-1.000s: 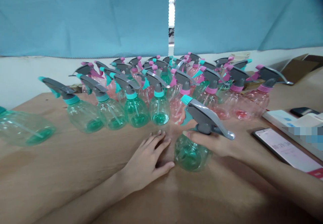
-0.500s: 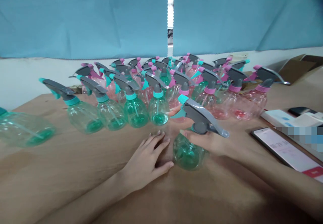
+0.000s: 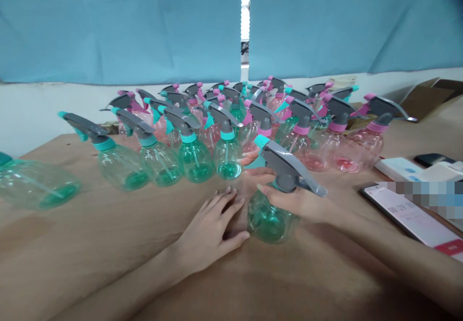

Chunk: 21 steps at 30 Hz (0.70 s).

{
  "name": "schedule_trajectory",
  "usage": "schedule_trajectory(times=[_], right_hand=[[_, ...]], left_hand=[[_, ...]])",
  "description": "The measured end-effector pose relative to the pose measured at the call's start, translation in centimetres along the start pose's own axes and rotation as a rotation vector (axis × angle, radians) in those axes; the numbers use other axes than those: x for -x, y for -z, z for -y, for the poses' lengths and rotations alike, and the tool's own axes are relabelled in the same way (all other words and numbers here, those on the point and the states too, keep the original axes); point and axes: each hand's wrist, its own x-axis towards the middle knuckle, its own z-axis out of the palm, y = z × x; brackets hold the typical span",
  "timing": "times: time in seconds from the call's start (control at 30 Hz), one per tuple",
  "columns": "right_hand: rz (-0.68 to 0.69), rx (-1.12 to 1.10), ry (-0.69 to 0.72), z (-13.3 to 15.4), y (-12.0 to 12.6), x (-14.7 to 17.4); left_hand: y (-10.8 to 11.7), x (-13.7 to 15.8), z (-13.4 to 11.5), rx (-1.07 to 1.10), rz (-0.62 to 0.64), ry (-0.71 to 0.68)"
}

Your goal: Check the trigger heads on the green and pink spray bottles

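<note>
A green spray bottle (image 3: 271, 220) with a grey trigger head and turquoise nozzle stands on the table in front of me. Around its neck is my right hand (image 3: 300, 203), thumb on the near side and fingers passing behind the head, their tips showing on the left. My left hand (image 3: 213, 229) lies palm down just left of this bottle, fingers spread and holding nothing. Beyond my hands runs a front row of green spray bottles (image 3: 195, 162) on the left and pink spray bottles (image 3: 347, 152) on the right.
More bottles crowd behind the front row, and another green bottle (image 3: 39, 181) is cut off at the left edge. On the right lie a phone (image 3: 408, 215) and a white box (image 3: 401, 167). A cardboard box (image 3: 430, 99) sits farther back, near the blue curtain (image 3: 108, 27).
The fingers of my right hand have spread slightly behind the sprayer head, so more of them shows. My left hand and the bottles stay where they were.
</note>
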Motion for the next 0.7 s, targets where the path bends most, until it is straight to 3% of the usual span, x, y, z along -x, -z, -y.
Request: schedule_trajectory(times=[0.7], right_hand=[[0.035,-0.062,0.014,0.19,-0.09,-0.09]], left_hand=[[-0.26,0.17,0.12,0.006,-0.032,-0.025]])
